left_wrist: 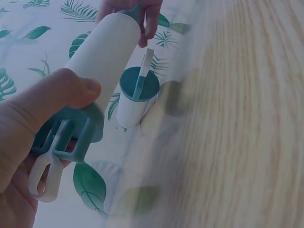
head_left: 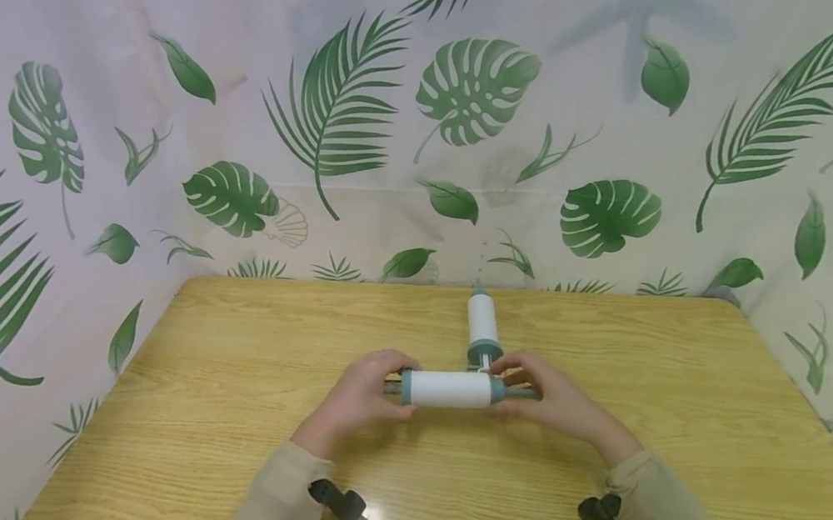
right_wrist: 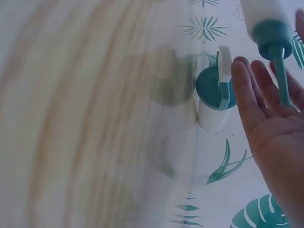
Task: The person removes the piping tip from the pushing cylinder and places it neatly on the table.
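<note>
My left hand (head_left: 366, 389) grips a white piping syringe (head_left: 449, 389) by its teal collar, with the thumb across the barrel in the left wrist view. A plunger with a white ring handle (left_wrist: 46, 180) sticks out behind that hand. At the other end my right hand (head_left: 547, 394) is held around the long teal nozzle (right_wrist: 280, 76). Its fingers (right_wrist: 244, 85) are spread and fairly straight beside the nozzle in the right wrist view; the thumb is mostly out of frame. A second white and teal piping syringe (head_left: 483, 321) lies just beyond, its nozzle pointing away.
Both syringes are at the wooden table (head_left: 221, 409). A leaf-printed cloth (head_left: 367, 146) hangs behind the far edge and down the sides. A black wrist camera (head_left: 336, 501) is strapped to the left wrist, another (head_left: 599, 513) to the right.
</note>
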Available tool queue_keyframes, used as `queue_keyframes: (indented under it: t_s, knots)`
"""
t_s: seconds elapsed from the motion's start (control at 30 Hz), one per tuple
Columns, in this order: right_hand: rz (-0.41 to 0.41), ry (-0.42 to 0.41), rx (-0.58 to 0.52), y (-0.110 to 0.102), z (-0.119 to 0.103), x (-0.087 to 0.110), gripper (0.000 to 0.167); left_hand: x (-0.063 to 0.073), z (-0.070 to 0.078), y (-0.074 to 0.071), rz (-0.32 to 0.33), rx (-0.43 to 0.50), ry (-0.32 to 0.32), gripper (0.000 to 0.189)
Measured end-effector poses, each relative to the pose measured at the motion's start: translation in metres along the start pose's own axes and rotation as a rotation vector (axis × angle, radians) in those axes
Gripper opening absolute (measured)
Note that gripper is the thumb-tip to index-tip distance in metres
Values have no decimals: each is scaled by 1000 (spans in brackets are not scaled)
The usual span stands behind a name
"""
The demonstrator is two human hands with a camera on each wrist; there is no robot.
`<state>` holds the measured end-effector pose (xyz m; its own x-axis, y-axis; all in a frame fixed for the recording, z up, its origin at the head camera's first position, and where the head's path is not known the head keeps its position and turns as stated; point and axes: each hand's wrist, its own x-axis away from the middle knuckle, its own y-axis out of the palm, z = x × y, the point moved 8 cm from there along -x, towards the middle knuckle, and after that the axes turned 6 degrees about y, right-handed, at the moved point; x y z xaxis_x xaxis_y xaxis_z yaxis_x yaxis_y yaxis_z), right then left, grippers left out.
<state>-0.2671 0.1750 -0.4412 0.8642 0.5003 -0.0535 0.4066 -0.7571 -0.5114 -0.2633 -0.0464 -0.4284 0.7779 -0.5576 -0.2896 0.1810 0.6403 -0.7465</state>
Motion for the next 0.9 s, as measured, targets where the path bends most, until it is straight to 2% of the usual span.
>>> queue_keyframes:
  t_s: [0.13, 0.3, 0.47, 0.57, 0.7, 0.9]
  knots:
    - [12, 54, 36, -2, 4, 3, 31, -1, 1, -3, 15, 15, 7, 45]
    - [40, 45, -15, -3, 3, 6, 27, -1, 5, -9, 42, 22, 19, 45]
    - [127, 16, -59, -6, -1, 9, 29, 0, 8, -11, 48, 49, 36, 44]
    - [166, 12, -137, -7, -1, 11, 33, 0, 9, -12, 41, 62, 37, 44]
    - [180, 0, -231, -6, 2, 10, 38, 1, 8, -13, 34, 79, 29, 45]
    - [176, -32, -281, -3, 8, 10, 39, 1, 8, -12, 21, 83, 34, 44]
